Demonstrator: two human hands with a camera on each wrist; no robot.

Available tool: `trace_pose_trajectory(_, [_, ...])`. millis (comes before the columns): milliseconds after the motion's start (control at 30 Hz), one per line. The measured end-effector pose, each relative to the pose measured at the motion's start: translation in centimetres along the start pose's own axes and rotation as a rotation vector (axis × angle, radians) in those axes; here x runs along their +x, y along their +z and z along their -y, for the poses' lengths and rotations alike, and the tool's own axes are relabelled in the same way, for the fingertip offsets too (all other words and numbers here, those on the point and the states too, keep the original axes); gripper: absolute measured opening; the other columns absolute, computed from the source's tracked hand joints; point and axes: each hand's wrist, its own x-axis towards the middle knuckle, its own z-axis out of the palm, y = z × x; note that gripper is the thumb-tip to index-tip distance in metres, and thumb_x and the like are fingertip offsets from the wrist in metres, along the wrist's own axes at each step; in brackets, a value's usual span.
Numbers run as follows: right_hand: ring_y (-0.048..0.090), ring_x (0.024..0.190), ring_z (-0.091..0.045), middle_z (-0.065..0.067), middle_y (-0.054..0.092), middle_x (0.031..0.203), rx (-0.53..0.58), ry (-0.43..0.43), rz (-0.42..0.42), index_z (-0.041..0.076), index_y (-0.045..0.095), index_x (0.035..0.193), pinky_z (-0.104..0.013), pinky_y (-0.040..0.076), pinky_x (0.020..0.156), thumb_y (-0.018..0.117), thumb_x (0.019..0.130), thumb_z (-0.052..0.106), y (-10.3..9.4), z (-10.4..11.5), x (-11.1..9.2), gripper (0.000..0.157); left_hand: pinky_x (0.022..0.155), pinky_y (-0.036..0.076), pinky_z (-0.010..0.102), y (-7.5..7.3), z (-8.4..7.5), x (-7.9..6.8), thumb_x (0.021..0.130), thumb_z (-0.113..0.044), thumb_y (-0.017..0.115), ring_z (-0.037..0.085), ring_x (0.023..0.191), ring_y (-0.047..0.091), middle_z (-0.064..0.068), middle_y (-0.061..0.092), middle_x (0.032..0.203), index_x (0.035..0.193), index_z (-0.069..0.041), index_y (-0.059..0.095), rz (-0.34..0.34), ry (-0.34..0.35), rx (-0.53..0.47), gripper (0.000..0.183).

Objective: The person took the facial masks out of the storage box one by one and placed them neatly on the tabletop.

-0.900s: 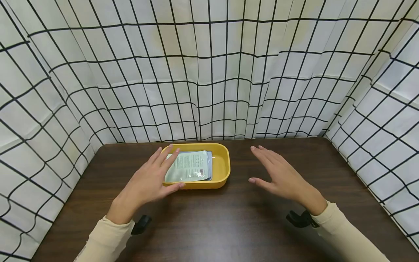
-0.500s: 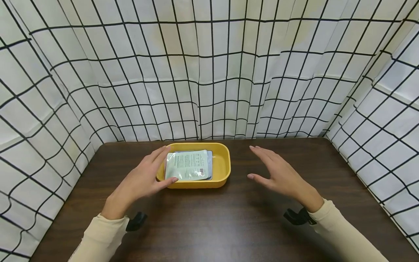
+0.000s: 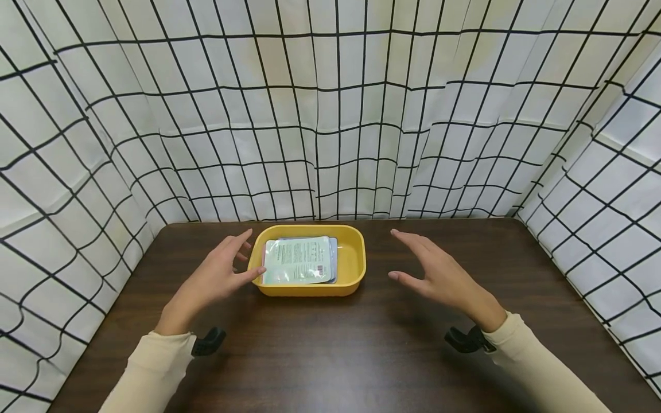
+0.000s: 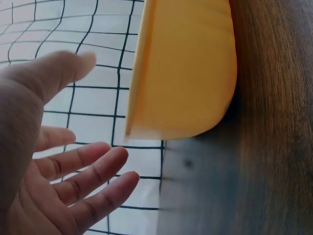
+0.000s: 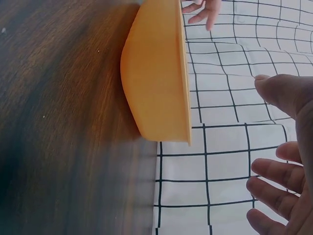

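A yellow oblong tray [image 3: 352, 261] stands toward the back of the dark wooden table, holding a small stack of flat packets. On top lies a pale green printed packet [image 3: 296, 261], with a blue packet [image 3: 333, 261] showing at its right edge and a pinkish edge at its left. My left hand [image 3: 209, 281] hovers at the tray's left end, fingers spread, thumb near the rim; in the left wrist view there is a gap between hand and tray. To the right of the tray, apart from it, my right hand [image 3: 446, 275] hangs with extended fingers and holds nothing.
The dark wooden table [image 3: 320, 355] extends in front of the tray and to both sides. White curtains [image 3: 341, 143] with black grid lines enclose the back and sides. A black band [image 3: 209, 342] is on the left wrist, another black band [image 3: 467, 339] on the right.
My left hand has drawn back to the left, from over the packets to beside the tray's left end. The right hand has barely moved, and the tray and packets stay put.
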Motion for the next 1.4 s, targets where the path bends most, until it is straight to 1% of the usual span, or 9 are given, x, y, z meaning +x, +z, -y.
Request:
trace_pose_trajectory(133, [0.042, 0.143, -0.025, -0.002, 0.042, 0.158, 0.012, -0.004, 0.003, 0.023, 0.033, 0.159, -0.054, 0.042, 0.111, 0.069, 0.091, 0.053, 0.1, 0.1, 0.2, 0.082, 0.083, 0.059, 0.048, 0.1, 0.8, 0.3, 0.093, -0.035, 0.072, 0.035, 0.107, 0.064, 0.022, 0.059, 0.126, 0.155, 0.002, 0.032, 0.006, -0.082, -0.061, 0.082])
trace_pose_trajectory(267, [0.042, 0.143, -0.024, -0.002, 0.042, 0.158, 0.020, -0.001, 0.010, 0.023, 0.033, 0.159, -0.054, 0.041, 0.111, 0.068, 0.092, 0.055, 0.1, 0.1, 0.4, 0.082, 0.078, 0.058, 0.041, 0.3, 1.7, 0.6, 0.095, -0.038, 0.069, 0.030, 0.102, 0.065, 0.019, 0.061, 0.122, 0.155, 0.000, 0.033, 0.035, -0.157, -0.137, 0.079])
trace_pose_trajectory(467, [0.041, 0.144, -0.026, -0.003, 0.041, 0.159, 0.032, 0.005, 0.022, 0.023, 0.032, 0.159, -0.055, 0.041, 0.111, 0.066, 0.092, 0.057, 0.1, 0.3, 0.7, 0.083, 0.077, 0.061, 0.037, 0.3, 2.7, 1.0, 0.097, -0.038, 0.067, 0.025, 0.091, 0.069, 0.020, 0.061, 0.117, 0.156, 0.001, 0.030, 0.076, -0.227, -0.292, 0.080])
trace_pose_trajectory(667, [0.043, 0.143, -0.026, -0.002, 0.042, 0.158, 0.059, -0.002, 0.028, 0.021, 0.034, 0.159, -0.055, 0.041, 0.111, 0.067, 0.092, 0.055, 0.2, 0.4, 1.0, 0.082, 0.077, 0.061, 0.037, 0.5, 3.6, 1.4, 0.098, -0.033, 0.068, 0.024, 0.089, 0.070, 0.023, 0.059, 0.120, 0.156, 0.002, 0.028, 0.116, -0.242, -0.393, 0.079])
trace_pose_trajectory(833, [0.045, 0.142, -0.023, -0.001, 0.044, 0.157, 0.126, -0.045, 0.022, 0.015, 0.038, 0.156, -0.050, 0.041, 0.112, 0.073, 0.091, 0.047, 0.8, 0.2, 1.8, 0.081, 0.076, 0.062, 0.037, 0.8, 4.1, 1.7, 0.097, -0.027, 0.069, 0.024, 0.086, 0.069, 0.024, 0.058, 0.120, 0.156, 0.002, 0.030, 0.152, -0.258, -0.447, 0.076])
trace_pose_trajectory(933, [0.047, 0.141, -0.022, -0.001, 0.045, 0.157, 0.169, -0.053, 0.027, 0.014, 0.039, 0.156, -0.049, 0.042, 0.113, 0.075, 0.090, 0.046, 1.2, 0.0, 2.4, 0.081, 0.076, 0.062, 0.037, 0.9, 4.5, 1.9, 0.097, -0.025, 0.069, 0.025, 0.084, 0.069, 0.023, 0.059, 0.116, 0.156, 0.002, 0.031, 0.169, -0.264, -0.483, 0.075])
trace_pose_trajectory(1067, [0.050, 0.138, -0.020, 0.000, 0.048, 0.154, 0.222, -0.041, 0.038, 0.016, 0.039, 0.156, -0.047, 0.043, 0.111, 0.076, 0.089, 0.045, 1.9, 0.0, 3.2, 0.082, 0.077, 0.062, 0.037, 1.1, 4.9, 2.0, 0.097, -0.024, 0.069, 0.026, 0.083, 0.069, 0.020, 0.059, 0.110, 0.155, 0.000, 0.033, 0.178, -0.271, -0.540, 0.072])
trace_pose_trajectory(1200, [0.053, 0.134, -0.020, 0.000, 0.051, 0.152, 0.274, -0.028, 0.056, 0.016, 0.039, 0.156, -0.047, 0.046, 0.109, 0.079, 0.087, 0.039, 2.3, 0.2, 3.8, 0.082, 0.078, 0.061, 0.037, 1.2, 5.0, 1.9, 0.097, -0.024, 0.069, 0.026, 0.084, 0.068, 0.018, 0.058, 0.108, 0.156, -0.002, 0.034, 0.183, -0.280, -0.594, 0.071])
trace_pose_trajectory(1400, [0.055, 0.133, -0.022, -0.001, 0.052, 0.151, 0.352, -0.028, 0.074, 0.018, 0.037, 0.157, -0.046, 0.047, 0.107, 0.082, 0.086, 0.033, 3.4, 0.3, 5.0, 0.085, 0.080, 0.061, 0.037, 1.4, 5.0, 1.9, 0.097, -0.023, 0.068, 0.027, 0.086, 0.066, 0.017, 0.056, 0.108, 0.157, -0.006, 0.034, 0.185, -0.296, -0.633, 0.071])
